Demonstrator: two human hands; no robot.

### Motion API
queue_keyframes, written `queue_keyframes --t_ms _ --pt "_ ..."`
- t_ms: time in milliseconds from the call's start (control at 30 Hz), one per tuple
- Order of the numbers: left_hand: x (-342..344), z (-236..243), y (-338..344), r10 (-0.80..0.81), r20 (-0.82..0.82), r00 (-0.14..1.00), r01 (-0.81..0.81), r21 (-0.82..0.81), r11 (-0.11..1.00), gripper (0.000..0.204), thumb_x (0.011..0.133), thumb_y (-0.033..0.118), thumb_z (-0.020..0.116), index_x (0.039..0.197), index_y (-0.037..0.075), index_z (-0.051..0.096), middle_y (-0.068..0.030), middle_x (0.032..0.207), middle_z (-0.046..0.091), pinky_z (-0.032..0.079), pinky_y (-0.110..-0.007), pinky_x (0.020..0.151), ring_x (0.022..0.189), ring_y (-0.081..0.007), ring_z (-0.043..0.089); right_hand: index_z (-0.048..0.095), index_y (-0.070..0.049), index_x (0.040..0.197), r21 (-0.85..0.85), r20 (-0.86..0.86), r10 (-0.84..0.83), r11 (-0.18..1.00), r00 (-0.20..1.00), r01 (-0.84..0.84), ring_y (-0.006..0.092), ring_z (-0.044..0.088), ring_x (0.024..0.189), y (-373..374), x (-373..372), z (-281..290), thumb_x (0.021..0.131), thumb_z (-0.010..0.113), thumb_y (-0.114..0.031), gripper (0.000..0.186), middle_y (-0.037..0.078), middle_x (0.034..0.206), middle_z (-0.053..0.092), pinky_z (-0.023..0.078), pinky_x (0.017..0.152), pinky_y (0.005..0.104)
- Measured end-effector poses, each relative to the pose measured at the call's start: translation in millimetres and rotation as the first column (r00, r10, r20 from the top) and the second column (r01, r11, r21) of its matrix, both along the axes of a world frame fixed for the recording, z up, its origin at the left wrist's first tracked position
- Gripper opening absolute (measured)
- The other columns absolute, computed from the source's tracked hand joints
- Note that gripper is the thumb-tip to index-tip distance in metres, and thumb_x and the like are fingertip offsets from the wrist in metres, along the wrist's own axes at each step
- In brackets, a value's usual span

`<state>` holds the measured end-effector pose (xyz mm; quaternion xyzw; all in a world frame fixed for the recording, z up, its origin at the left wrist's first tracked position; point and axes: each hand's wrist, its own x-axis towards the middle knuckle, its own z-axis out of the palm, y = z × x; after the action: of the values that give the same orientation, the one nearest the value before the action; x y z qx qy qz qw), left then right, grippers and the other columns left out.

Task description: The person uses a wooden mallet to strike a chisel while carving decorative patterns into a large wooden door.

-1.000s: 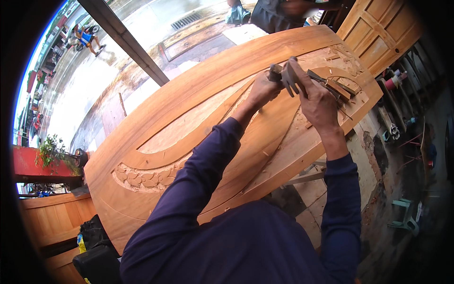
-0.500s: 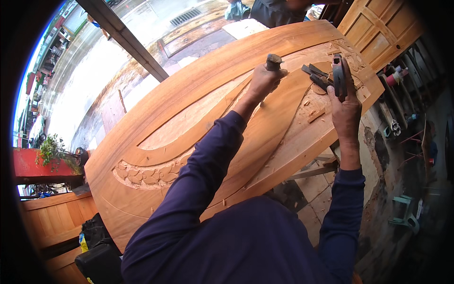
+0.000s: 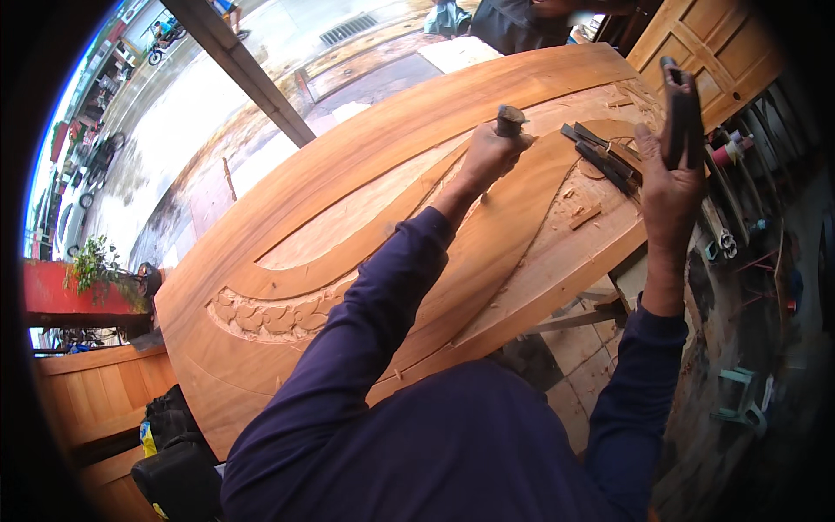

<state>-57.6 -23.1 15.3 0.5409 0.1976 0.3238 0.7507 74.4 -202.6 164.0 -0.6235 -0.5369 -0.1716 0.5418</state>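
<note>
My left hand point(image 3: 491, 161) is closed round an upright wood chisel point(image 3: 511, 119), whose worn top shows above the fist and whose tip reaches down to the carved panel. Beneath it lies a large wooden door panel point(image 3: 348, 196) with curved raised bands and a row of carved leaf shapes point(image 3: 270, 313). My right hand point(image 3: 671, 191) grips a dark, mallet-like tool point(image 3: 681, 117), raised over the panel's right edge; its exact kind is unclear. Several dark chisels point(image 3: 604, 157) lie together on the panel, just left of my right hand.
Wood chips point(image 3: 584, 217) lie on the panel. A panelled door point(image 3: 704, 52) stands at the far right, near a post point(image 3: 239, 70) and wet street beyond. Another person in dark clothing point(image 3: 517, 22) is at the far side. A green stool point(image 3: 739, 396) stands at lower right.
My right hand has moved right and swung up with the dark tool, away from the chisels on the panel. The left hand keeps its chisel at nearly the same spot.
</note>
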Motion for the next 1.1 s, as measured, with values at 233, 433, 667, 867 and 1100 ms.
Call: queue_keyframes --t_ms 233,433,667,867,1100 --pt "-4.7 0.0 2.7 -0.015 -0.037 0.999 0.015 0.017 1.000 0.027 0.086 0.022 0.075 0.073 0.011 0.055 0.0037 0.058 0.048 0.029 -0.027 0.044 0.046 -0.0068 0.040 0.056 -0.009 0.129 0.322 -0.246 0.267 0.929 0.932 -0.181 0.0053 0.042 0.052 19.3 -19.9 60.2 0.093 0.074 -0.006 0.040 -0.003 0.067 0.050 0.035 0.050 0.0219" --pt "-1.4 2.7 0.8 -0.017 -0.066 0.998 0.021 0.048 0.999 0.030 0.086 0.025 0.075 0.072 0.010 0.053 0.0029 0.060 0.049 0.031 -0.027 0.046 0.048 -0.0069 0.042 0.054 -0.009 0.103 0.408 -0.344 0.350 0.891 0.871 -0.197 0.0073 0.043 0.053 33.6 -24.7 61.2 0.093 0.073 -0.005 0.022 -0.002 0.067 0.049 0.038 0.051 0.0245" --pt "0.1 -2.7 1.3 -0.012 -0.063 0.998 0.015 0.048 0.999 0.031 0.085 0.027 0.075 0.069 0.010 0.055 0.0024 0.060 0.051 0.033 -0.027 0.048 0.051 -0.0063 0.045 0.054 -0.010 0.102 0.321 -0.386 0.304 0.929 0.871 -0.182 0.0070 0.043 0.054 26.4 -27.6 60.9 0.093 0.073 -0.005 0.022 -0.002 0.068 0.050 0.038 0.051 0.0236" --pt "-2.7 0.3 -3.7 -0.003 -0.089 0.996 0.011 0.087 0.996 0.026 0.085 0.029 0.073 0.074 0.008 0.062 0.0037 0.060 0.052 0.034 -0.026 0.049 0.052 -0.0055 0.046 0.052 -0.010 0.103 0.394 -0.280 0.354 0.890 0.892 -0.230 0.0085 0.046 0.054 21.4 -11.8 82.1 0.092 0.074 -0.003 0.026 -0.001 0.066 0.050 0.039 0.050 0.0248" --pt "-1.4 4.4 -7.3 -0.006 -0.091 0.996 0.014 0.088 0.996 0.025 0.086 0.030 0.075 0.078 0.009 0.064 0.0046 0.061 0.052 0.034 -0.026 0.050 0.053 -0.0051 0.046 0.054 -0.008 0.126 0.250 0.139 -0.227 0.950 0.964 0.187 0.0202 0.067 0.065 43.6 -9.0 -17.7 0.090 0.069 0.001 0.040 0.008 0.082 0.068 0.053 0.062 0.0321"
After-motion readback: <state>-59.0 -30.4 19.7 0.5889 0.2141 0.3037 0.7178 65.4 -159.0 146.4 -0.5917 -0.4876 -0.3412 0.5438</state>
